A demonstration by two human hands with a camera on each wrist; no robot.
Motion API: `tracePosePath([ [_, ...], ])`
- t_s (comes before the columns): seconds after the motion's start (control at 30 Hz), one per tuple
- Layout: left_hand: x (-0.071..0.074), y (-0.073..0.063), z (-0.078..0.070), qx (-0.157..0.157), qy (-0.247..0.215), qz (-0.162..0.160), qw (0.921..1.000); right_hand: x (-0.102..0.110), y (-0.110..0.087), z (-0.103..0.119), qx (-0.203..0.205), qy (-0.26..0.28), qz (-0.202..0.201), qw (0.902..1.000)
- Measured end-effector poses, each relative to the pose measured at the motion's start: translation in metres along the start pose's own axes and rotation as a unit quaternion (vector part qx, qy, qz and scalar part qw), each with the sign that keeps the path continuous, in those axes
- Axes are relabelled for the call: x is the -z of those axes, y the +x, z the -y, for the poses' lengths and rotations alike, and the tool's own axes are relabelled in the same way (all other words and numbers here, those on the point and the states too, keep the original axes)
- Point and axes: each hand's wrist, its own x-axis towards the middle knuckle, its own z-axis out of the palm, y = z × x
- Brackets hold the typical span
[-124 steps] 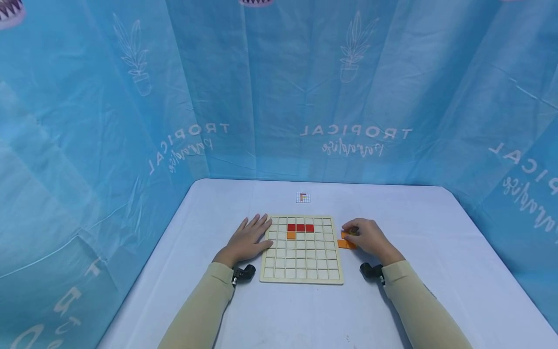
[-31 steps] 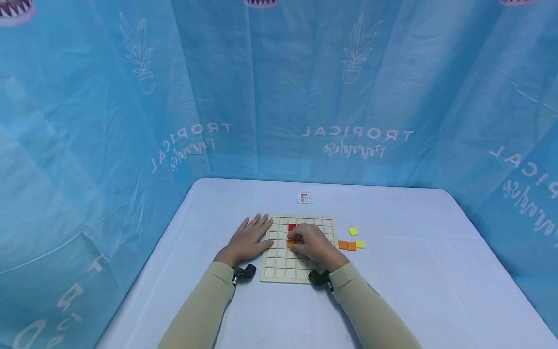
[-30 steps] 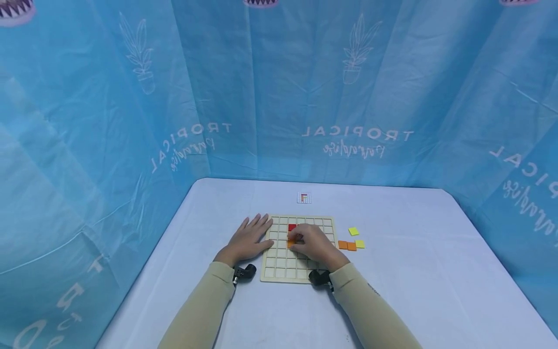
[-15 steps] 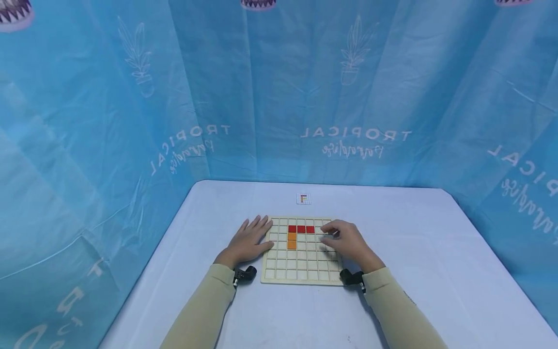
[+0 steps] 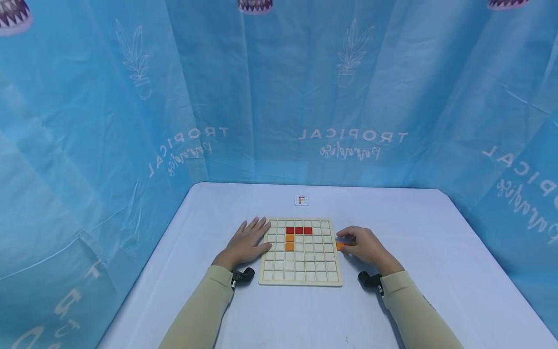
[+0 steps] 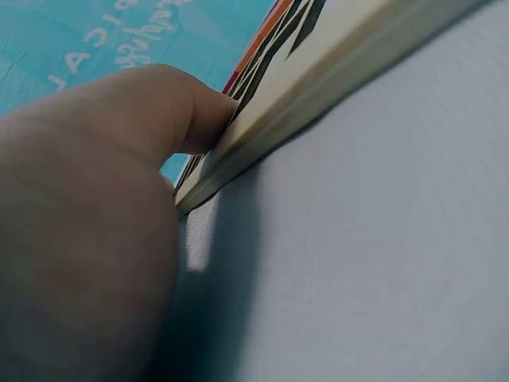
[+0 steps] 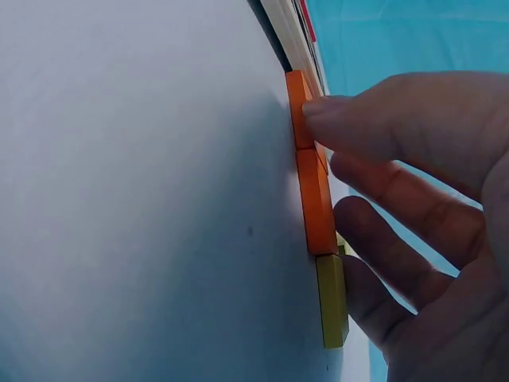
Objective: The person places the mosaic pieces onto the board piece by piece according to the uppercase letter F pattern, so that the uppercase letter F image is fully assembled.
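Observation:
My left hand (image 5: 246,245) lies spread, fingertips and thumb on the left edge of a cream grid board (image 5: 301,282). In the left wrist view its thumb (image 6: 203,119) presses the board's rim. Three red tiles (image 5: 299,230) form a row on the board, with two orange tiles (image 5: 289,242) below the leftmost. Right of the board, my right hand (image 5: 365,247) hovers over loose tiles, thumb and index finger apart. In the right wrist view the thumb touches an orange tile (image 7: 297,119); another orange tile (image 7: 318,207) and a yellow tile (image 7: 331,302) lie in line with it.
A small pattern card (image 5: 302,200) lies behind the board on the white table (image 5: 392,208). Blue curtains (image 5: 279,97) stand around the table's back and sides. Each wrist carries a black camera mount (image 5: 370,280).
A second orange tile has come onto the board under the first. My right hand has since left the board, moving right to the loose tiles. The left hand stays put.

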Motion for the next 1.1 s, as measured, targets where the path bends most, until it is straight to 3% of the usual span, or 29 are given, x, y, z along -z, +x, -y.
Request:
tracePosePath([
  [0.53,-0.0022,0.0006,0.0027,-0.005,-0.004,0.0,1.0,-0.0041,0.0013,-0.0006,-0.008,-0.012,0.009,0.9999],
  [1.1,-0.001,-0.0005,0.0013,0.004,-0.005,0.003,1.0,-0.0037,0.004,-0.0036,0.014,-0.013,-0.023,0.9996],
])
